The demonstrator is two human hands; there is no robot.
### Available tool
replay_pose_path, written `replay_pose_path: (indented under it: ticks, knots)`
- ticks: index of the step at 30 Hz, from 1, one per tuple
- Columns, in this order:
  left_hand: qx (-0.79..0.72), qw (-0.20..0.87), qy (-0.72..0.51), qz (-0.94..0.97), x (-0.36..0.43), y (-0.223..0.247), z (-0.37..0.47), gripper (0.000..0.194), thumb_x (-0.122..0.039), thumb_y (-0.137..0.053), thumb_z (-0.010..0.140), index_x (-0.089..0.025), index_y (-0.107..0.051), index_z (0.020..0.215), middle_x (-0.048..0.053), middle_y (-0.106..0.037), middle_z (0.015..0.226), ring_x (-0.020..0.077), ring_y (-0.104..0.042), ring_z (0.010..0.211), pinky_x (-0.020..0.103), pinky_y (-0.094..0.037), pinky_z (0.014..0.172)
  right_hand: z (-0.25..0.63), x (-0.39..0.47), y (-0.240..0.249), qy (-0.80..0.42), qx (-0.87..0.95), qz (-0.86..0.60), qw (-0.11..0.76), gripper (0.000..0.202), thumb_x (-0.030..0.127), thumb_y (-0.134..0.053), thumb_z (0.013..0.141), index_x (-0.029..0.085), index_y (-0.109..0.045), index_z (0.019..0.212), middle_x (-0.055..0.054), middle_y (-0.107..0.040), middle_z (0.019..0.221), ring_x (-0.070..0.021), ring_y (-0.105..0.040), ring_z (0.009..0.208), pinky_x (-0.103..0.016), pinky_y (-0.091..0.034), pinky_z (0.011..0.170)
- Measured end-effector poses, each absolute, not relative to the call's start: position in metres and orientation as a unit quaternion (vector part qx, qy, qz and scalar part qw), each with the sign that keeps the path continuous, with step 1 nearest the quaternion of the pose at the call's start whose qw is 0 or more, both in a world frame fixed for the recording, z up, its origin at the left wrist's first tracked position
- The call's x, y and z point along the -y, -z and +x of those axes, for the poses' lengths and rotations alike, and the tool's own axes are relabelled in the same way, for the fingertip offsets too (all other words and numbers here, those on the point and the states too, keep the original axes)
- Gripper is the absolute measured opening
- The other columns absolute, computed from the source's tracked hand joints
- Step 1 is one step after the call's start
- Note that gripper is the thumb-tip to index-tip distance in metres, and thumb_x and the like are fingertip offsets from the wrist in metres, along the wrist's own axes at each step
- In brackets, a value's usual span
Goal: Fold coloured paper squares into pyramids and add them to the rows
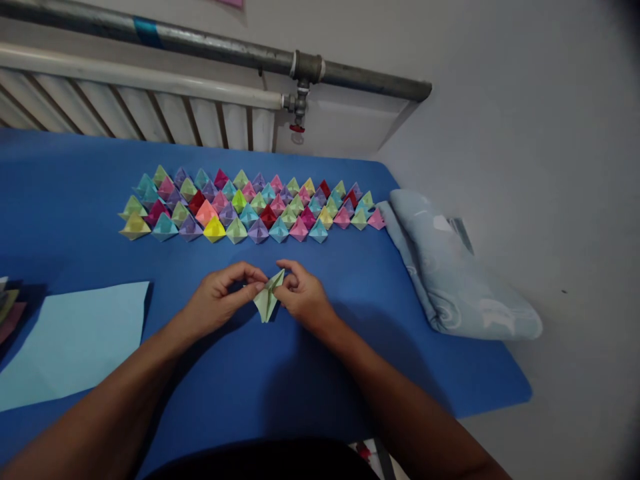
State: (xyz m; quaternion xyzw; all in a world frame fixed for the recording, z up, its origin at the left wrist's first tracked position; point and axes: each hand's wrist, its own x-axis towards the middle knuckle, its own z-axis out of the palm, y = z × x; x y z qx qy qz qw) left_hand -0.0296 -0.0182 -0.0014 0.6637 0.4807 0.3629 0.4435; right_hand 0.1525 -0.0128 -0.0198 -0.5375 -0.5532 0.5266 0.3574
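Note:
A folded piece of pale green paper, pointed at its ends with a crease down the middle, is held just above the blue table. My left hand pinches its left edge between thumb and forefinger. On the other side, my right hand grips it near the upper tip, thumb in front and fingers partly behind. Beyond both hands stand several rows of small folded paper boats in green, purple, pink, blue, red and yellow.
A light blue sheet of paper lies at the left, beside a stack of coloured papers. Folded pale blue fabric rests against the wall at the right. A white radiator and metal pipe run behind the blue table.

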Motion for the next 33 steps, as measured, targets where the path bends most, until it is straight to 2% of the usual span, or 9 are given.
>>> replay_pose_path:
  ticks: [8, 12, 17, 20, 24, 28, 33]
  knots:
    - [-0.503, 0.448, -0.377, 0.636, 0.013, 0.0, -0.032, 0.019, -0.039, -0.065, 0.08, -0.021, -0.068, 0.086, 0.002, -0.069, 0.078, 0.0162, -0.064, 0.071, 0.029, -0.052, 0.065, 0.156, 0.013, 0.02, -0.453, 0.6, -0.556, 0.355, 0.047, 0.018, -0.054, 0.072, 0.02, -0.06, 0.118, 0.01, -0.046, 0.059, -0.0092, -0.045, 0.053, -0.021, -0.036, 0.052]
    - [-0.496, 0.439, -0.367, 0.653, 0.017, 0.002, -0.026, 0.023, -0.039, -0.062, 0.083, -0.021, -0.067, 0.094, 0.001, -0.068, 0.079, 0.0166, -0.065, 0.073, 0.03, -0.053, 0.069, 0.156, 0.013, 0.021, -0.421, 0.617, -0.56, 0.358, 0.044, 0.019, -0.053, 0.075, 0.02, -0.06, 0.119, 0.008, -0.047, 0.061, -0.0099, -0.046, 0.054, -0.022, -0.036, 0.053]
    - [-0.528, 0.296, -0.373, 0.703, 0.032, 0.009, -0.006, 0.043, -0.029, -0.069, 0.073, -0.021, -0.061, 0.114, 0.003, -0.066, 0.091, 0.0209, -0.065, 0.087, 0.038, -0.055, 0.082, 0.155, 0.016, 0.021, -0.346, 0.657, -0.556, 0.373, 0.05, 0.02, -0.052, 0.078, 0.019, -0.056, 0.128, 0.005, -0.055, 0.069, -0.0111, -0.05, 0.058, -0.024, -0.039, 0.058]
    - [-0.555, 0.224, -0.382, 0.704, 0.038, 0.017, 0.001, 0.042, -0.026, -0.063, 0.078, -0.022, -0.056, 0.119, 0.004, -0.064, 0.095, 0.0218, -0.065, 0.09, 0.039, -0.055, 0.084, 0.153, 0.018, 0.02, -0.341, 0.653, -0.552, 0.389, 0.052, 0.021, -0.05, 0.08, 0.018, -0.053, 0.132, 0.004, -0.056, 0.072, -0.0113, -0.051, 0.058, -0.024, -0.041, 0.058]
    - [-0.563, 0.187, -0.39, 0.705, 0.039, 0.026, 0.002, 0.037, -0.023, -0.057, 0.085, -0.02, -0.052, 0.121, 0.007, -0.064, 0.104, 0.0227, -0.066, 0.097, 0.041, -0.055, 0.088, 0.149, 0.021, 0.019, -0.342, 0.649, -0.554, 0.394, 0.051, 0.023, -0.051, 0.081, 0.019, -0.053, 0.132, 0.004, -0.055, 0.069, -0.0119, -0.051, 0.057, -0.024, -0.041, 0.058]
    - [-0.567, 0.163, -0.403, 0.7, 0.036, 0.03, 0.003, 0.039, -0.019, -0.058, 0.085, -0.021, -0.051, 0.123, 0.009, -0.066, 0.111, 0.0229, -0.068, 0.099, 0.041, -0.055, 0.089, 0.146, 0.024, 0.017, -0.338, 0.662, -0.549, 0.381, 0.053, 0.022, -0.052, 0.079, 0.02, -0.055, 0.132, 0.005, -0.055, 0.067, -0.012, -0.051, 0.057, -0.024, -0.041, 0.059]
    - [-0.571, 0.147, -0.411, 0.696, 0.029, 0.035, 0.004, 0.033, -0.017, -0.058, 0.085, -0.022, -0.054, 0.117, 0.003, -0.07, 0.097, 0.0199, -0.07, 0.088, 0.035, -0.057, 0.081, 0.143, 0.02, 0.021, -0.346, 0.639, -0.568, 0.387, 0.056, 0.024, -0.054, 0.078, 0.021, -0.054, 0.134, 0.006, -0.054, 0.066, -0.0121, -0.049, 0.057, -0.024, -0.038, 0.057]
